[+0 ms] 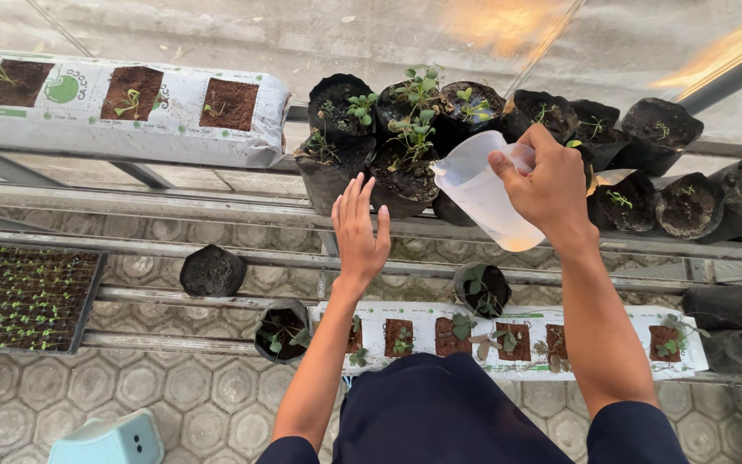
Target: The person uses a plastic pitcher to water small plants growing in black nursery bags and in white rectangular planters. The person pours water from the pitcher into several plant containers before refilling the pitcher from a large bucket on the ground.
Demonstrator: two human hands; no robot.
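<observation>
You are looking down at a floor of pale hexagonal paving [216, 404], crossed by long grey metal rails [173, 249] that run left to right and serve as open shelving for plants.

Your right hand [551, 185] is wrapped firmly around a translucent white plastic jug [481, 193], thumb on the near side and fingers curled over the far side near its base. The jug is tipped steeply: its long axis slants from lower right to upper left, with the open mouth pointing up and left toward a cluster of black grow bags [388, 146], and its flat bottom toward lower right. The mouth sits just beside the rim of the nearest bag, above the upper rail. Whether water is running out cannot be told.

Your left hand [360, 228] holds nothing. It is open, fingers straight and close together, pointing away from you toward the same black bags, hovering just short of them.

The bags hold dark soil and small green seedlings [416, 107]. More black bags [689, 202] continue to the right. To the upper left lies a long white grow slab [122, 107] with square cut-outs of brown soil. A second white slab [517, 339] with seedlings lies on the lower rail near your knees. A dark seedling tray [23, 296] sits at the left, and a pale blue stool [109, 440] stands on the floor.
</observation>
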